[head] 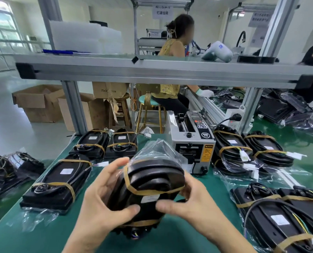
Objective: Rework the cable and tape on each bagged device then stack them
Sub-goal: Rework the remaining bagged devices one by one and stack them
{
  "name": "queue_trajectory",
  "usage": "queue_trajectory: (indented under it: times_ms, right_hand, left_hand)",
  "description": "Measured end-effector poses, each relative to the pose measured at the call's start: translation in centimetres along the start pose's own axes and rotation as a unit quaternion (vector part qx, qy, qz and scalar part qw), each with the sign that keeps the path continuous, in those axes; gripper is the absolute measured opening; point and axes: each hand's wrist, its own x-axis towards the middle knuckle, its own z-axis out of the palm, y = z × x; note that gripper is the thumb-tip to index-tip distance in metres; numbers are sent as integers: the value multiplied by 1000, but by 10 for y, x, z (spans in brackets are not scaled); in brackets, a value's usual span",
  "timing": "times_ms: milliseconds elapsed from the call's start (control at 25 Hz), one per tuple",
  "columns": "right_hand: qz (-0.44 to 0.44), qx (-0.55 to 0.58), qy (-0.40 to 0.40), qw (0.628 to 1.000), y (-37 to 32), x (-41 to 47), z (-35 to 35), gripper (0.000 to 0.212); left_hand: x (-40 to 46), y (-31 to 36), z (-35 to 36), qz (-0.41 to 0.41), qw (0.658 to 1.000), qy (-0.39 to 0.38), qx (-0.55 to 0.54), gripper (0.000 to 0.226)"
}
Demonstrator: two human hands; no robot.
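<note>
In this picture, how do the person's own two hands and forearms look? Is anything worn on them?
Both the left hand and the right hand are bare: no gloves, and no rings or watch visible. The forearms are bare too, with no sleeve showing down to the frame's bottom edge. The fingernails are short and unpainted.

The lower end of the bagged device was hidden behind the hands: the left hand covered its left flank, the right hand its right edge. Its white label was too small to read. The devices at the lower right were cut off by the frame's edge, as was the pile at far left. Overhead signs were blurred.
</note>
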Motion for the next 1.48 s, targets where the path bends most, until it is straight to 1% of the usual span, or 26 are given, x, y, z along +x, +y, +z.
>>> queue_trajectory:
  times_ms: [40,120,240,400,480,560,600,640,680,720,800,880,920,960,1000,1080,1120,1160,1200,1240,1280,1320,1360,1400,1440,1480]
  right_hand:
    - [-14,-2,10,1000,-5,3,1,57]
    - [-32,-30,18,999,-11,5,4,56]
    - [-43,-46,30,998,-13,6,11,58]
    - [-46,-16,38,998,-9,11,19,53]
    - [-42,26,45,998,-5,13,19,47]
    - [-40,60,66,995,-2,19,18,43]
    - [-37,69,79,994,-1,23,18,41]
    - [-32,78,86,993,-1,27,19,40]
    - [-26,90,88,992,-2,32,21,40]
    - [-17,105,87,991,-3,39,25,40]
    - [20,116,74,990,-6,56,32,43]
    - [85,123,29,988,-10,79,37,37]
    - [112,117,10,987,-13,93,39,33]
    - [116,81,11,990,-15,105,39,30]
    - [104,23,34,994,-16,115,38,32]
    - [59,-80,134,986,-10,122,36,45]
    - [38,-106,175,978,-4,118,37,48]
    - [27,-136,187,973,6,110,40,51]
    - [39,-184,164,968,20,99,44,57]
    - [71,-243,116,960,37,87,51,64]
    - [113,-306,53,944,55,77,59,70]
    - [131,-363,10,922,71,71,64,74]
    - [136,-407,-14,903,84,66,68,76]
    - [128,-436,-28,890,90,62,73,75]
    - [84,-450,-21,889,94,60,78,71]
    - [41,-466,-1,884,93,58,83,64]
  left_hand:
    - [-2,-5,-1,-4,1000,9,-27,87]
    - [-5,-11,-4,-14,998,30,-60,86]
    - [-7,-18,-9,-17,997,31,-62,85]
    - [-11,-23,-21,-47,998,14,-47,84]
    - [-14,-23,-35,-68,996,-37,48,84]
    - [-18,-26,-53,-101,976,-77,176,80]
    - [-20,-26,-60,-118,966,-72,220,75]
    - [-22,-27,-65,-129,962,-54,234,70]
    - [-24,-27,-67,-131,966,-33,221,63]
    - [-25,-28,-69,-132,974,-11,186,57]
    - [-23,-31,-69,-143,987,42,59,48]
    - [-13,-32,-71,-168,977,124,-49,40]
    - [-5,-30,-75,-178,969,157,-72,33]
    - [4,-27,-81,-189,962,178,-87,27]
    - [14,-24,-88,-199,955,197,-101,23]
    - [39,-22,-110,-226,934,241,-135,18]
    - [54,-23,-122,-242,921,266,-151,16]
    - [69,-26,-134,-259,906,291,-168,12]
    - [85,-29,-144,-275,890,313,-184,9]
    - [102,-34,-154,-292,876,329,-199,8]
    - [116,-40,-161,-307,863,340,-213,9]
    - [129,-46,-167,-317,853,349,-225,10]
    - [140,-51,-172,-322,844,355,-239,11]
    - [147,-56,-175,-326,839,359,-247,8]
    - [154,-61,-177,-331,834,363,-253,3]
    - [158,-65,-179,-339,829,367,-252,3]
